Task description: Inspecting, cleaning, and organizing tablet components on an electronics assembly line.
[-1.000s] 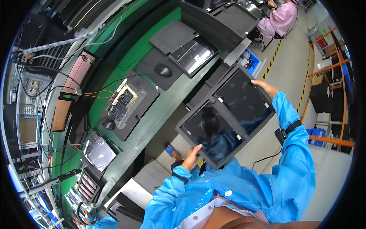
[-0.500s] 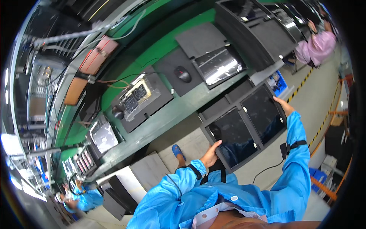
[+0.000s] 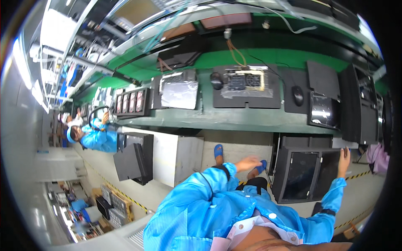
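Observation:
A black foam tray [image 3: 313, 177] with two dark glossy screen panels lies low at the right, in front of the bench. My right hand [image 3: 344, 162] is at the tray's right edge, fingers stretched out and pointing away from me; whether it grips there is hard to see. My left hand [image 3: 248, 163] is off the tray, to its left, holding nothing that I can see. It is slightly smeared by motion, with the fingers extended. Below it show my blue slippers [image 3: 218, 151].
A long green bench [image 3: 234, 119] runs across ahead, bearing a black mouse [image 3: 297, 95], a taped fixture [image 3: 247, 85] and a tray of small parts [image 3: 132, 102]. A white cabinet [image 3: 167, 154] and leaning black trays [image 3: 135, 161] stand at the left. A co-worker in blue [image 3: 98, 140] sits beyond.
The view has swung left. The tray of screens, held in both hands before, is now lower at the right. My left hand has let go of it and moved away.

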Demonstrator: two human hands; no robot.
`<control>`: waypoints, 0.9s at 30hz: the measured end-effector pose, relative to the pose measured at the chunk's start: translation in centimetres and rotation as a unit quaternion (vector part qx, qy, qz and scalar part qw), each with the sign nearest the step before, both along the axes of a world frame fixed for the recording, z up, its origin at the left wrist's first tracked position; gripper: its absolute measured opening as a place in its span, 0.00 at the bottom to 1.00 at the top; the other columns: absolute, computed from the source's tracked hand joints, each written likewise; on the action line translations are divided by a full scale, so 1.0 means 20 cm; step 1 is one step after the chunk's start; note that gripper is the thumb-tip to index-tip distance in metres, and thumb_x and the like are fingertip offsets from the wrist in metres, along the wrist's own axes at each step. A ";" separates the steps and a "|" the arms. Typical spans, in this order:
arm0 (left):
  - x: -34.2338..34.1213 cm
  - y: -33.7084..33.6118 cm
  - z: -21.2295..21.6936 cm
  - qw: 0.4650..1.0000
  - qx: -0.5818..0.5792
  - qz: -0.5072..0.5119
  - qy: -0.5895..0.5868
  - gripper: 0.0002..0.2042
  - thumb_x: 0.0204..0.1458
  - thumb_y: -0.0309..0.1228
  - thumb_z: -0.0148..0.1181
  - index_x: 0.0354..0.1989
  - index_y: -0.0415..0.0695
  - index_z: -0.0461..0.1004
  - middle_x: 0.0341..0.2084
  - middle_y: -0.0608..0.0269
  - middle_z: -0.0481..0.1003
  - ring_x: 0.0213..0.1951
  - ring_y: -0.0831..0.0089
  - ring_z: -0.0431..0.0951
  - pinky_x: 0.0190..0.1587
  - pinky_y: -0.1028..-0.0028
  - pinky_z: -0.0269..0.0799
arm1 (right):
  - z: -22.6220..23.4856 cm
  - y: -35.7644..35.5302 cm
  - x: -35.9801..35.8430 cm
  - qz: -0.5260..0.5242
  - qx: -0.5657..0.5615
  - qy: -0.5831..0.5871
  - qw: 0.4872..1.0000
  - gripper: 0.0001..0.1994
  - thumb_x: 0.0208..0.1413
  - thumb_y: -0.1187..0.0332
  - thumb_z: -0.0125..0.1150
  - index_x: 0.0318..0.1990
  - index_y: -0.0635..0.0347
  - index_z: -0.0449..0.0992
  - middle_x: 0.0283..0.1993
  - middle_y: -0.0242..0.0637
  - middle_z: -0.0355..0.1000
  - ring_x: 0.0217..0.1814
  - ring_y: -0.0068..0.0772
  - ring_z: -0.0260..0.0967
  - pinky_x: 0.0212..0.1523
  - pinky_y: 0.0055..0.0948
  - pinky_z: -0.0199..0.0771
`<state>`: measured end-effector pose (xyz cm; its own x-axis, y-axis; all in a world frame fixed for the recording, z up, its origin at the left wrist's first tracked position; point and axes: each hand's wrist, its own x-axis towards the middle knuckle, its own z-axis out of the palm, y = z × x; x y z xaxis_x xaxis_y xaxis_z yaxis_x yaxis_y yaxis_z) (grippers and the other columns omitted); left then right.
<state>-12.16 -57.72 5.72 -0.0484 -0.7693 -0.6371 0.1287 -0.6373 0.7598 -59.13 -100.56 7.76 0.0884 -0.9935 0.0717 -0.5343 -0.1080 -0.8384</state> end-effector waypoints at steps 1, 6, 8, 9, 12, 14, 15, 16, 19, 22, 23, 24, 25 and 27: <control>0.14 0.20 -0.15 0.996 0.004 0.075 -0.055 0.27 0.59 0.36 0.60 0.63 0.35 0.63 0.50 0.54 0.77 0.54 0.64 0.76 0.59 0.70 0.69 | 0.18 0.06 0.38 0.039 -0.093 0.093 0.991 0.21 0.64 0.62 0.59 0.56 0.69 0.72 0.58 0.43 0.71 0.59 0.32 0.68 0.61 0.34 0.66; 0.74 0.91 -0.29 0.903 0.005 0.405 -0.143 0.18 0.51 0.19 0.55 0.52 0.37 0.73 0.43 0.59 0.79 0.45 0.66 0.79 0.48 0.72 0.75 | 0.45 0.79 1.76 0.196 -0.006 0.064 0.978 0.15 0.64 0.63 0.57 0.52 0.63 0.75 0.46 0.38 0.75 0.48 0.28 0.72 0.51 0.27 0.71; 0.93 1.16 -0.16 0.869 0.039 0.469 -0.148 0.20 0.49 0.15 0.51 0.53 0.35 0.72 0.47 0.55 0.77 0.49 0.65 0.78 0.51 0.71 0.74 | 0.29 1.05 2.28 0.333 0.177 -0.009 0.926 0.16 0.63 0.62 0.58 0.52 0.63 0.75 0.45 0.40 0.77 0.48 0.30 0.74 0.50 0.29 0.73; 0.99 1.32 -0.11 0.850 0.044 0.489 -0.190 0.19 0.50 0.15 0.51 0.53 0.35 0.71 0.49 0.54 0.76 0.51 0.65 0.76 0.52 0.71 0.73 | 0.30 1.20 2.56 0.402 0.199 -0.005 0.894 0.16 0.62 0.61 0.60 0.51 0.63 0.75 0.42 0.38 0.77 0.46 0.29 0.74 0.47 0.29 0.73; 1.12 1.70 -0.14 0.751 0.086 0.625 -0.196 0.21 0.52 0.16 0.50 0.57 0.36 0.68 0.52 0.53 0.74 0.54 0.65 0.74 0.57 0.69 0.70 | 0.19 1.44 3.24 0.484 0.319 -0.054 0.813 0.19 0.61 0.57 0.62 0.52 0.62 0.74 0.44 0.36 0.76 0.47 0.27 0.74 0.47 0.28 0.74; 1.17 1.91 0.03 0.602 0.111 0.791 -0.007 0.26 0.57 0.26 0.52 0.65 0.39 0.59 0.60 0.52 0.67 0.64 0.62 0.66 0.65 0.59 0.61 | 0.16 1.56 3.53 0.432 0.365 -0.019 0.825 0.32 0.61 0.44 0.58 0.63 0.59 0.66 0.58 0.43 0.70 0.59 0.35 0.69 0.53 0.37 0.72; 1.18 2.02 0.11 0.538 0.084 0.838 0.041 0.29 0.57 0.35 0.53 0.67 0.40 0.56 0.62 0.51 0.64 0.66 0.60 0.62 0.66 0.57 0.58 | 0.21 1.61 3.66 0.396 0.410 -0.004 0.822 0.38 0.60 0.39 0.54 0.67 0.57 0.59 0.64 0.46 0.63 0.64 0.41 0.63 0.56 0.42 0.70; 1.18 2.14 0.15 0.470 0.053 0.877 0.088 0.34 0.57 0.44 0.55 0.69 0.40 0.52 0.65 0.50 0.60 0.68 0.58 0.59 0.67 0.54 0.55 | 0.24 1.63 3.77 0.357 0.452 0.013 0.818 0.43 0.58 0.33 0.50 0.71 0.55 0.53 0.70 0.49 0.56 0.70 0.47 0.58 0.59 0.47 0.68; 1.17 2.49 0.15 0.156 -0.081 0.956 0.235 0.42 0.53 0.55 0.54 0.71 0.43 0.49 0.68 0.51 0.53 0.71 0.57 0.51 0.69 0.48 0.48 | -0.02 1.56 4.00 0.297 0.558 -0.008 0.774 0.48 0.56 0.31 0.51 0.72 0.56 0.48 0.72 0.52 0.50 0.71 0.54 0.53 0.60 0.48 0.66; 1.25 2.44 0.47 0.064 -0.130 0.948 0.283 0.48 0.50 0.59 0.58 0.73 0.49 0.44 0.68 0.54 0.52 0.71 0.58 0.51 0.69 0.47 0.48 | -0.17 1.55 4.09 0.307 0.514 0.075 0.797 0.45 0.53 0.34 0.58 0.68 0.60 0.57 0.66 0.47 0.59 0.62 0.47 0.63 0.52 0.42 0.70; 1.26 2.44 0.52 0.054 -0.130 0.949 0.282 0.48 0.50 0.59 0.58 0.73 0.49 0.44 0.68 0.54 0.52 0.71 0.58 0.51 0.69 0.47 0.48 | -0.13 1.59 4.11 0.299 0.490 0.092 0.814 0.40 0.51 0.37 0.63 0.61 0.59 0.66 0.55 0.40 0.66 0.48 0.38 0.66 0.42 0.35 0.69; 1.28 2.41 0.55 0.082 -0.080 0.958 0.264 0.49 0.49 0.61 0.60 0.73 0.51 0.42 0.69 0.55 0.50 0.71 0.57 0.52 0.69 0.48 0.48 | -0.13 1.59 4.12 0.300 0.488 0.097 0.814 0.40 0.51 0.37 0.63 0.61 0.59 0.66 0.55 0.40 0.66 0.48 0.38 0.66 0.42 0.35 0.69; 1.29 2.40 0.56 0.112 -0.032 0.962 0.246 0.51 0.48 0.63 0.61 0.74 0.52 0.40 0.70 0.57 0.48 0.70 0.57 0.52 0.69 0.49 0.48 | -0.15 1.56 4.12 0.302 0.481 0.108 0.816 0.38 0.50 0.36 0.63 0.58 0.58 0.68 0.50 0.37 0.67 0.44 0.35 0.65 0.40 0.33 0.68; 1.08 2.63 0.14 0.217 0.000 0.967 0.133 0.51 0.48 0.62 0.63 0.74 0.52 0.43 0.70 0.58 0.48 0.69 0.57 0.54 0.69 0.50 0.50 | -0.07 1.59 4.16 0.304 0.455 0.112 0.830 0.35 0.53 0.40 0.64 0.56 0.61 0.70 0.48 0.36 0.71 0.47 0.33 0.68 0.44 0.34 0.70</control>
